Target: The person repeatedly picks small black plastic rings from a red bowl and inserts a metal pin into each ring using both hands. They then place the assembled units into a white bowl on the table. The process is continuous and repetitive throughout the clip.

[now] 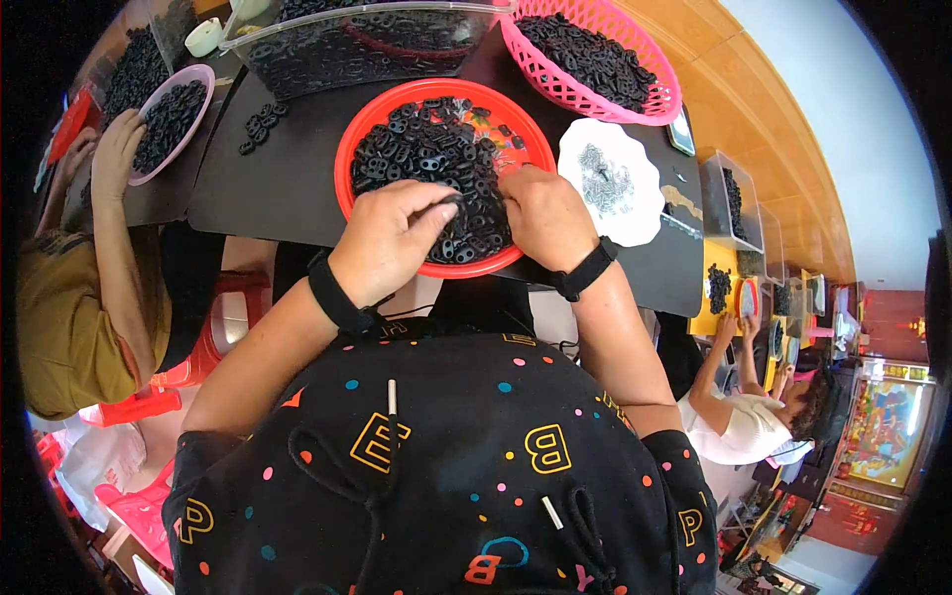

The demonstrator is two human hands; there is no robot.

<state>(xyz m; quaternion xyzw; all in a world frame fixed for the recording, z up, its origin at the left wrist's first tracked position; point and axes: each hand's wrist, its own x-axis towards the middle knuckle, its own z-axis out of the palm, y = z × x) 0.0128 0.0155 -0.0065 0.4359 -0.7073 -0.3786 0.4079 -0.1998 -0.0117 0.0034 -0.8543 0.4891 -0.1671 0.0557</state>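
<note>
A round red tray (343, 164) sits at the table's near edge, heaped with small black two-holed plastic pieces (421, 149). My left hand (392, 238) is over the tray's near left side, thumb and forefinger pinched on one black plastic piece (451, 202). At the tray's right side my right hand (547, 216) is closed, its fingers curled down by the heap. Those fingertips are mostly hidden, so what they hold cannot be made out. Just right of that hand lies a white scalloped plate (645, 210) with a pile of small silvery metal bits (605, 178).
Beyond the tray stand a clear bin (347, 55) and a pink basket (666, 94), both full of black pieces. Loose pieces (262, 127) lie to the left. A co-worker's hand (119, 149) reaches to a pink bowl (205, 89). Another person (739, 416) works at right.
</note>
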